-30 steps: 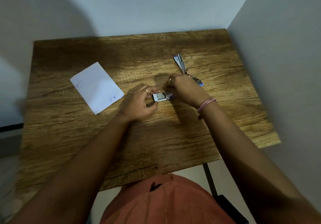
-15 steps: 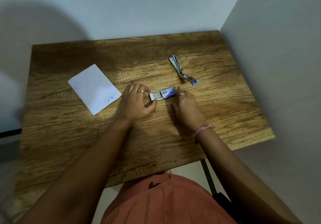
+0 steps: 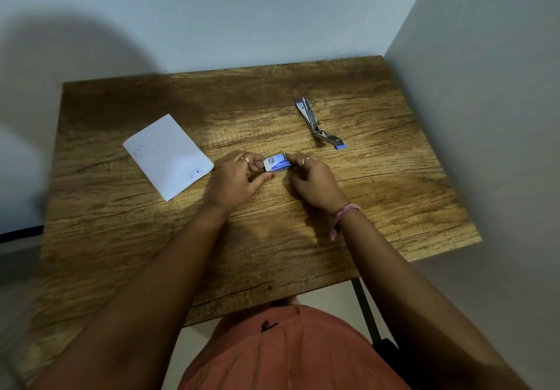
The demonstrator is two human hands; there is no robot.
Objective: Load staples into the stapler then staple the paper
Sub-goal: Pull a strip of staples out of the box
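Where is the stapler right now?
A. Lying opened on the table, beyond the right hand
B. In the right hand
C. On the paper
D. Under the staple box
A: the stapler lies hinged open on the table, untouched, while both hands hold the small staple box.

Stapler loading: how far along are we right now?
Done: the stapler lies swung open on the table, apart from both hands. In hand: the left hand and right hand pinch the small staple box from either end; I cannot tell whether it is open. Left: take staples out, load and close the stapler, then staple the paper, which lies untouched at left.
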